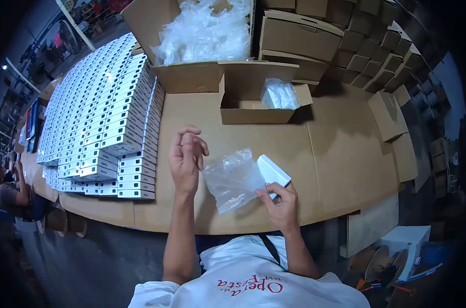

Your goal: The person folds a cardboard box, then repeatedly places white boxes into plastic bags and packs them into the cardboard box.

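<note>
My right hand (281,206) is closed on a small white box (272,170), with the thumb and fingers at its lower edge. A clear plastic bag (232,180) spreads out to the left of the box and meets it at my right fingertips. Whether those fingers also pinch the bag is hard to see. Just left of the bag, my left hand (186,159) is raised above the cardboard-covered table (346,169). Its fingers are loosely bent and apart, with nothing visible in them.
An open cardboard box (256,116) ahead holds plastic-wrapped items (280,94). Behind it, a larger carton contains a heap of clear bags (204,36). Stacked white boxes (99,110) fill the table's left side. Brown cartons (299,36) stand at the back right. Another person (14,187) is far left.
</note>
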Tool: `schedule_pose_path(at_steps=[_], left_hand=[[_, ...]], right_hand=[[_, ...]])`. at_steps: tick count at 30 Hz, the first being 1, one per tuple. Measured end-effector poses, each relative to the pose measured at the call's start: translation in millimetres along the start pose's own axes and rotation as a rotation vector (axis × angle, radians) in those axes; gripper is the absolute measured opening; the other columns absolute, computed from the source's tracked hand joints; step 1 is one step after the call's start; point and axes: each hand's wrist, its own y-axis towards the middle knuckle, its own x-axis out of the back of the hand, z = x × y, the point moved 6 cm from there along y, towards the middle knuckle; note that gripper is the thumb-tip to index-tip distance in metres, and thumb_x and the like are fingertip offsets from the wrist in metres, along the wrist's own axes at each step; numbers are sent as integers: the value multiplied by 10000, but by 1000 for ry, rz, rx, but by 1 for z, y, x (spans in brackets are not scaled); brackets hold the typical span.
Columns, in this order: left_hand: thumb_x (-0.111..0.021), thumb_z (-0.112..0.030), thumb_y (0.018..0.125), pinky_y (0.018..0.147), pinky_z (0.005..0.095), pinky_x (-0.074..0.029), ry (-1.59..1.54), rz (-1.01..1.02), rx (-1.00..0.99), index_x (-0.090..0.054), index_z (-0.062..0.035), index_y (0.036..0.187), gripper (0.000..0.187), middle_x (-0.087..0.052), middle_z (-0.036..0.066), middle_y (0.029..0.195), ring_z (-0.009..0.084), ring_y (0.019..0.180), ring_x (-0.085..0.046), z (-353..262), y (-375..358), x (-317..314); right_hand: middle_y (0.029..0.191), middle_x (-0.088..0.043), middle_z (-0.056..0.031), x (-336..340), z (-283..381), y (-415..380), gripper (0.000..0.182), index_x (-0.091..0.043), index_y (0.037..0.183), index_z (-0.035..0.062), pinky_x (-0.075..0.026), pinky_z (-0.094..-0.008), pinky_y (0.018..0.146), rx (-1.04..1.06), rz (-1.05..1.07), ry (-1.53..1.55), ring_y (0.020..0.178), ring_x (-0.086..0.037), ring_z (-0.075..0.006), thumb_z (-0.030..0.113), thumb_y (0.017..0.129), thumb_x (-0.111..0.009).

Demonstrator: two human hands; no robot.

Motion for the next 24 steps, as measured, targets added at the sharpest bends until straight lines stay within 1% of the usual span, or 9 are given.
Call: schedule_pose_path(at_steps=[4, 5, 9, 10, 12, 16, 19, 20, 24], left_hand=[[-589, -242, 1047, 911, 322, -521, -173, -110, 95, -473, -26, 1337, 380, -584, 110, 1139, 150, 1010, -592, 15, -42, 0], [-685, -216, 982, 977, 346, -521, 59, 76, 100, -396, -27, 1425, 562, -476, 140, 1346, 193, 1170, -561, 24, -58, -3], [-813, -66, 870, 833, 325, -574, -4, 177, 479, -477, 8, 1354, 594, -636, 127, 1200, 181, 1047, -659, 24, -88, -36], [-786, -27, 888, 791, 290, -570, 57, 162, 437, -582, 24, 1246, 415, -699, 84, 1042, 145, 911, -684, 20, -89, -35], [-790, -30, 887, 766, 274, -559, 124, 224, 343, -619, 27, 1179, 343, -708, 72, 999, 131, 890, -677, 16, -86, -33], [-798, -8, 869, 738, 259, -534, 241, 336, 316, -652, 33, 1083, 262, -688, 35, 964, 102, 857, -647, 19, -83, -23], [-796, 3, 864, 820, 272, -521, 279, 270, 494, -654, 39, 1073, 255, -684, 44, 985, 123, 911, -645, 35, -86, 6], [-822, -17, 841, 898, 268, -509, 69, 243, 322, -654, 32, 1118, 328, -682, 60, 1016, 144, 995, -647, 37, -83, 8], [-884, -85, 790, 888, 303, -553, -22, 217, 232, -621, 22, 1194, 493, -703, 78, 1042, 174, 991, -687, 5, -66, -22]], right_hand=[[858, -676, -136, 2, -13, 0, 204, -697, 846, -10, -498, -378, 680, 105, -155, 31, 762, -626, -285, 100, 808, -865], [853, -678, -137, 2, -10, -1, 202, -697, 848, -10, -497, -377, 680, 151, -196, 39, 766, -629, -289, 97, 808, -864], [804, -678, -92, -5, -20, -1, 193, -718, 903, -21, -487, -328, 641, 188, -210, 31, 728, -617, -215, 98, 835, -853], [800, -672, -71, -6, -22, -1, 190, -719, 907, -30, -473, -303, 618, 135, -163, 150, 715, -600, -175, 101, 849, -845], [794, -661, -28, -9, -22, 1, 191, -722, 913, -49, -446, -254, 571, 30, -76, 389, 688, -567, -96, 106, 877, -828], [753, -622, 11, -8, -11, 3, 182, -718, 894, -60, -355, -223, 501, 57, -48, 434, 616, -471, -35, 107, 930, -782], [706, -583, 17, 2, -22, 4, 192, -714, 876, -58, -338, -227, 497, 67, -121, 264, 599, -435, -35, 113, 938, -777], [672, -547, 20, 3, -18, 5, 208, -707, 861, -58, -332, -230, 495, 124, -127, 294, 596, -416, -41, 122, 931, -787], [729, -598, 1, -3, -19, -1, 178, -720, 899, -60, -367, -239, 509, 138, -90, 283, 620, -468, -54, 99, 910, -798]])
